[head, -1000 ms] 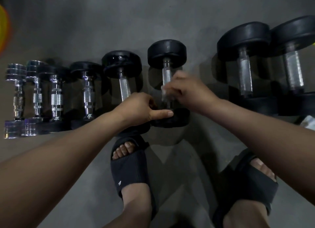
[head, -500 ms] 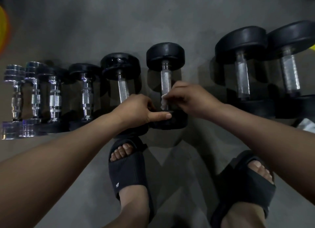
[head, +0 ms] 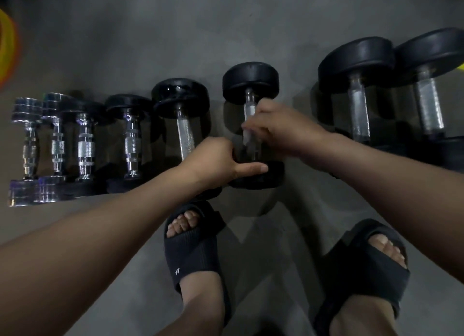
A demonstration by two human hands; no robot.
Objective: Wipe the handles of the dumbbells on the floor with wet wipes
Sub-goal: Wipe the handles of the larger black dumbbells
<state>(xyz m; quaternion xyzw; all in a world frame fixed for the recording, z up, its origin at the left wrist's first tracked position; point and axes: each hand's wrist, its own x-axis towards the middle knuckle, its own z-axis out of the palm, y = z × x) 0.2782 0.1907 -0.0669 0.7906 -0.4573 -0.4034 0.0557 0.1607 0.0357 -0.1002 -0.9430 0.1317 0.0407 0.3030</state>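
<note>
Black round rubber dumbbell heads (head: pixel 250 80) cap silver knurled metal handles (head: pixel 185 137); a white wet wipe (head: pixel 246 134) shows; black ribbed slide sandals (head: pixel 193 245) stand on grey concrete floor (head: pixel 175 34).

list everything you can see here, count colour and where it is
chrome dumbbells: 2, silver, far left of the row
black-headed dumbbells: 6, black heads with silver handles, the rest of the row running right
sixth dumbbell: 1 of those six, counted from the left, the one being wiped
wet wipe: 1, white, on the sixth dumbbell's handle
yellow-orange object: 1, cut off at the left edge, cannot tell what it is
floor: grey, under everything
slippers: 2, black, worn, near the bottom edge
left hand: 1, grips the near head of the sixth dumbbell, thumb laid across it
right hand: 1, pinches the wet wipe round the handle
</note>
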